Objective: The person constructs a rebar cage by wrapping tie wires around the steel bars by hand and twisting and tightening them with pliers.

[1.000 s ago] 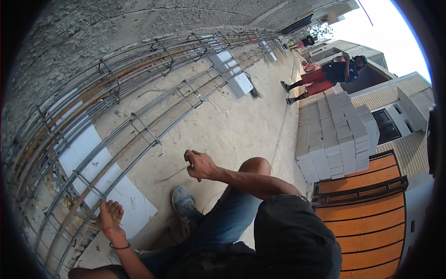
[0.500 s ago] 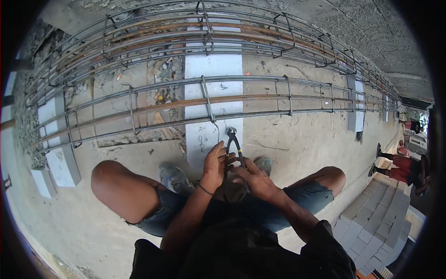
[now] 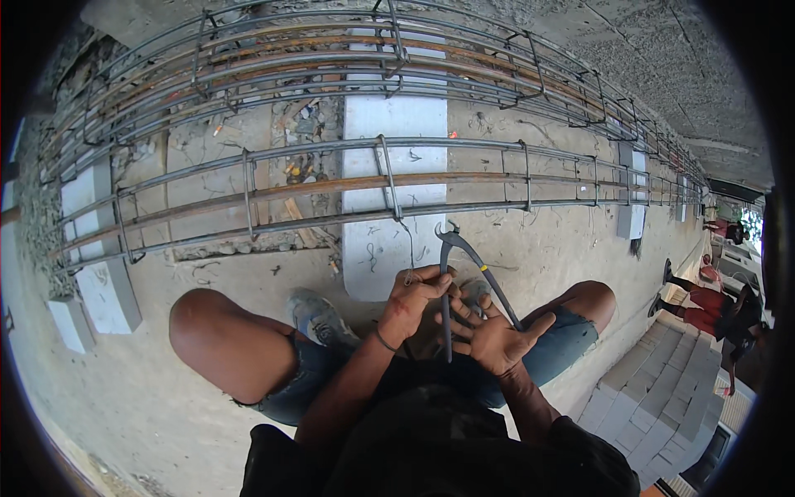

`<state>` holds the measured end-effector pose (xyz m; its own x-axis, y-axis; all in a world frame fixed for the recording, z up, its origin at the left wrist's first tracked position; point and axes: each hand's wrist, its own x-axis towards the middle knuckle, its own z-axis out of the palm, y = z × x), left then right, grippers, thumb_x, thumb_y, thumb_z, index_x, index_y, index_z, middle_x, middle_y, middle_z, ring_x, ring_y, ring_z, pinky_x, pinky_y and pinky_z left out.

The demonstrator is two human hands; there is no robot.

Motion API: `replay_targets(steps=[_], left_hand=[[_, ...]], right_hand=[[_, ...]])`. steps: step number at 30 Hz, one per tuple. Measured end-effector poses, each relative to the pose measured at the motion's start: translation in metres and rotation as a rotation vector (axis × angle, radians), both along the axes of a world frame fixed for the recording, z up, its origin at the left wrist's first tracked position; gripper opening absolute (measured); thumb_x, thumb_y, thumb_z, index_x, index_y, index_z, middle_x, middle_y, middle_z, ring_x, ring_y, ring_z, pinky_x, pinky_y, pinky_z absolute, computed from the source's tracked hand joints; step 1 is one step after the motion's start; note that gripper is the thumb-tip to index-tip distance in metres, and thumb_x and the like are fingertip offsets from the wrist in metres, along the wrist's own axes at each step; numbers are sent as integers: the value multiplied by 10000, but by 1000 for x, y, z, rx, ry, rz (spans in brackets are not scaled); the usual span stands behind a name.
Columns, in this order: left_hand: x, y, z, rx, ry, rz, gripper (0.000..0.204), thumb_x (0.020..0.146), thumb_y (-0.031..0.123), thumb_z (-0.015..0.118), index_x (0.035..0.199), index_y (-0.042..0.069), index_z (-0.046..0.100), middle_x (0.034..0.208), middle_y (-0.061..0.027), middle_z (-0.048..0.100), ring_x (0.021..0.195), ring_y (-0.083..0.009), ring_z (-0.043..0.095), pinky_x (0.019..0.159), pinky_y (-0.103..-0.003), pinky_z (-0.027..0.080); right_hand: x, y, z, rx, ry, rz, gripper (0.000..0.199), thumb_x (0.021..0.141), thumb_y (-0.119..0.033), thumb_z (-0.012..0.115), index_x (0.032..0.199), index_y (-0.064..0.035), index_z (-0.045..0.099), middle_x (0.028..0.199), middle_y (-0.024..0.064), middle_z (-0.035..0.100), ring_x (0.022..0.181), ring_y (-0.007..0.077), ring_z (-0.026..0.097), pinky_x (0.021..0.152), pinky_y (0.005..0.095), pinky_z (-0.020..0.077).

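I see my left hand grasping nippers near the rebar cage, right hand open-fingered beneath the handles.

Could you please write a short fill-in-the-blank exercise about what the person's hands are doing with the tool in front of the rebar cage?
1. The left hand and right hand together hold a pair of long-handled ____.
2. The tool's jaws point toward the ____ cage.
3. The cage rests on pale concrete ____.
4. A thin ____ runs from the cage down to the left hand.

Missing words: pincers; rebar; blocks; wire.
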<state>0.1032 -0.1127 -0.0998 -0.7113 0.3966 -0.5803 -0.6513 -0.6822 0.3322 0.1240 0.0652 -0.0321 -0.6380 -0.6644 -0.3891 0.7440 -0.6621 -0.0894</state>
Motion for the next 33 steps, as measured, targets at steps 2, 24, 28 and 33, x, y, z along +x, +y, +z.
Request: replay_targets(steps=[2,24,28,33], left_hand=[[1,3,0,130,-8,17,162,884,53,549,987,-52,615,790,-94,627,859,-201,639,757,-282,487],[-23,-18,8,-384,-240,402,494,823,335,672,1087,-72,577,1027,-196,630,948,-267,637,820,-337,510],[-22,-17,1,-409,-169,406,486,802,304,700,1087,-70,578,1008,-179,635,929,-262,640,829,-351,507],[-12,-5,-13,-356,-92,566,371,809,129,686,1101,-73,578,966,-131,646,909,-206,642,792,-322,520]], right_hand=[[4,9,1,-14,102,40,1172,485,-846,590,1390,-157,306,1493,202,124,1378,432,36,1054,631,136],[-97,-16,11,1072,566,992,426,837,-30,448,1254,-73,524,1081,82,567,1011,175,537,887,301,427],[-107,-25,14,1141,855,1191,533,778,22,390,1295,-68,481,1087,128,569,1032,217,541,895,340,429],[-110,-31,27,1220,982,1279,507,796,2,409,1291,-91,466,1121,183,540,1038,277,545,898,364,427]])
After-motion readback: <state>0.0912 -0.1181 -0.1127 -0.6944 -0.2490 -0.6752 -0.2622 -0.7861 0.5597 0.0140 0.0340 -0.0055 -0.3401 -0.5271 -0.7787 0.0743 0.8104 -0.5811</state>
